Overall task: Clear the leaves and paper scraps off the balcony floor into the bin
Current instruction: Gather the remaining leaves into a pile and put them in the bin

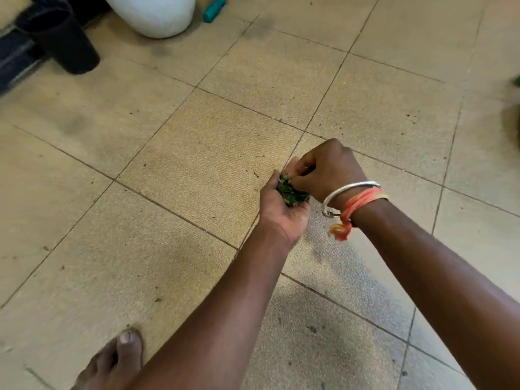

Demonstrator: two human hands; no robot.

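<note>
Cupping one clump of leaves (pixel 292 194) in curled left hand (pixel 281 213); pinching into it with right hand (pixel 329 170). On right wrist, one bangle (pixel 346 190) and one thread (pixel 363 200).

Tiled floor (pixel 197 164) — white pot (pixel 152 12), leaf specks (pixel 256 174).

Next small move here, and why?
Probably the right hand should drop its pinch onto the leaves cupped in the left hand, then reach for the small scraps lying on the tile beside both hands; they look like the nearest debris.
</note>
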